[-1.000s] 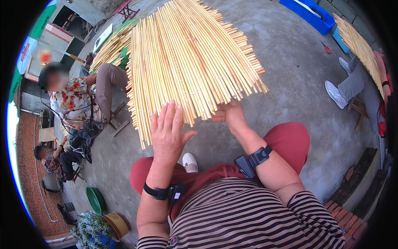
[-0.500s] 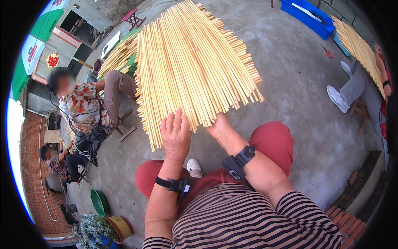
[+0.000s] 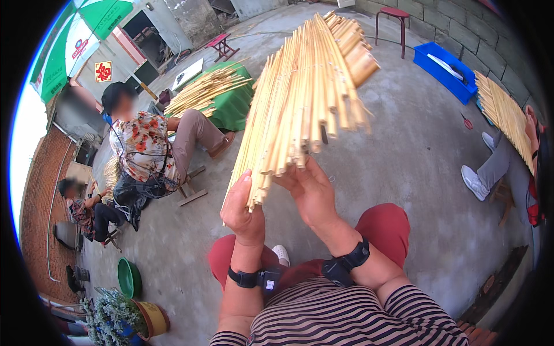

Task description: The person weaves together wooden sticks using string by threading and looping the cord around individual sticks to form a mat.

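Note:
A mat of long, pale yellow reed sticks is raised in front of me, narrowed and curved, its uneven ends towards me and its far end bunched at the right. My left hand is closed on its near left edge, thumb upward along the sticks. My right hand grips the near ends from below, some fingertips hidden behind the sticks.
Two seated co-workers are at the left; another person's legs and second mat at the right. Around them are a green-covered pile of sticks, a blue bin, stools, scissors, a green basin and potted plant.
The broad, flat mat has been tilted and curved narrower, moving up and to the right in view. My left hand changed from fingers lying on top to gripping its edge.

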`<action>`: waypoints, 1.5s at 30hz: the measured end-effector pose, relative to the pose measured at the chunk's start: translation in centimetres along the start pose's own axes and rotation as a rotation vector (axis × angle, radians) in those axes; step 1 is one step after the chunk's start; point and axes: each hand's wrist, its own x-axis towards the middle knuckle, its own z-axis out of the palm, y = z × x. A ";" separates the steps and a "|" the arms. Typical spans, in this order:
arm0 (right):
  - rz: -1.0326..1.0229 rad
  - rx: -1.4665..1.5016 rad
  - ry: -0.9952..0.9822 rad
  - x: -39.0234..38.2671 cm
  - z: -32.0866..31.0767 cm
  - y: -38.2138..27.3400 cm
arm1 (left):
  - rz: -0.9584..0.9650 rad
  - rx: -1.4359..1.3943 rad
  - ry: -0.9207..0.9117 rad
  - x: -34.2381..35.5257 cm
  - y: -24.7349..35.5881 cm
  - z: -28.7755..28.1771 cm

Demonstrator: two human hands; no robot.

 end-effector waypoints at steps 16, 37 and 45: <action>0.012 -0.612 0.087 0.2 1.5 1.2 | -1.065 -0.968 0.585 -2.0 -7.0 -3.2; -0.205 -0.676 0.464 -4.9 -1.6 -11.7 | -1.502 -1.232 0.257 -7.6 -10.9 4.4; 0.256 -0.592 0.255 -10.5 -5.2 -16.2 | -1.581 -1.265 0.442 -8.7 -13.1 6.2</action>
